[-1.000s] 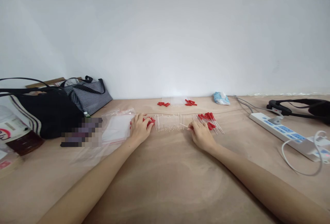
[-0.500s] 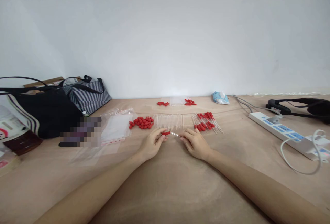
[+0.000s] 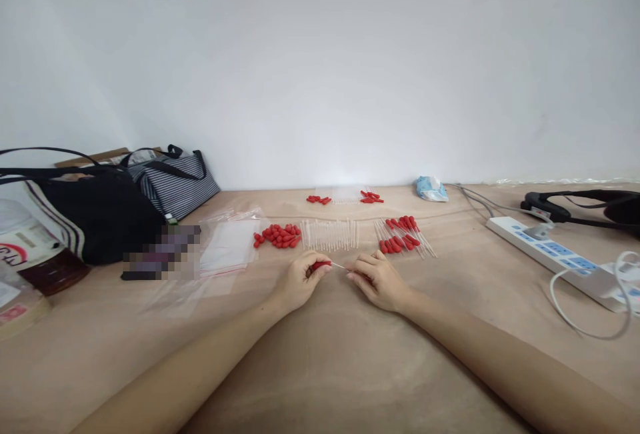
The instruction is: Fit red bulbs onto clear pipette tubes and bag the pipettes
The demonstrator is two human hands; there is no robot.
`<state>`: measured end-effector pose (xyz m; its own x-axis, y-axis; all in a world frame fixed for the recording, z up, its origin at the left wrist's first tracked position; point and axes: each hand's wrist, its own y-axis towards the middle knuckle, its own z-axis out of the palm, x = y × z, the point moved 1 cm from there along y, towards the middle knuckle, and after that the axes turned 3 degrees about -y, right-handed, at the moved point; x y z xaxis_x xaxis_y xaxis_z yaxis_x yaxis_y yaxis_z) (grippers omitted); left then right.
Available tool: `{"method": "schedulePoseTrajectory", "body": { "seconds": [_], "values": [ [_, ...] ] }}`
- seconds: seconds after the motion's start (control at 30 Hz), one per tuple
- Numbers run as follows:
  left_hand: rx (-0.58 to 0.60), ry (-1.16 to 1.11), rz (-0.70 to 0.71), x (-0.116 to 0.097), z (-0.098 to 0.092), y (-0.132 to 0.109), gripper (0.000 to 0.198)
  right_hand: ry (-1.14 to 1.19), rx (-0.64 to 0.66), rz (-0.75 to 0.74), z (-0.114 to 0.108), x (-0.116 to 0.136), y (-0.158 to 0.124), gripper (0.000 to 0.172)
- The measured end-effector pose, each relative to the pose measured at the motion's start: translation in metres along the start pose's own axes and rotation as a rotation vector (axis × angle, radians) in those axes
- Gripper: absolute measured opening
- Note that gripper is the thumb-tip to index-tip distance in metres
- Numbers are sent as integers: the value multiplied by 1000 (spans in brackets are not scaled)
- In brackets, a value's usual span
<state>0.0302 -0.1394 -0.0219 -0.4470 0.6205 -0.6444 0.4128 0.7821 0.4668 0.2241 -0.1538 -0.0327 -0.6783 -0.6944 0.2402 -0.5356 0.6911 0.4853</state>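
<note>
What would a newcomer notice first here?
At centre, the left hand pinches a small red rubber cap on a thin clear plastic tube held by the right hand. Beyond lie loose red caps, a row of clear tubes and red-capped tubes.

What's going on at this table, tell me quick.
A person works bare-handed at the table. The left hand pinches a red cap, the right hand a clear tube, the two pieces meeting between them. Behind lie a pile of loose caps, a row of bare tubes and a bunch of capped tubes.
</note>
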Motion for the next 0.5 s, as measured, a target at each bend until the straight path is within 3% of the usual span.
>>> {"method": "schedulePoseTrajectory", "body": {
  "seconds": [0.3, 0.5],
  "values": [
    [133, 190, 182, -2, -1, -7, 17, -90, 51, -123, -6, -4, -2, 23],
    [141, 181, 220, -6, 1, -6, 18, -72, 6, -118, -4, 2, -2, 23]
  ]
}}
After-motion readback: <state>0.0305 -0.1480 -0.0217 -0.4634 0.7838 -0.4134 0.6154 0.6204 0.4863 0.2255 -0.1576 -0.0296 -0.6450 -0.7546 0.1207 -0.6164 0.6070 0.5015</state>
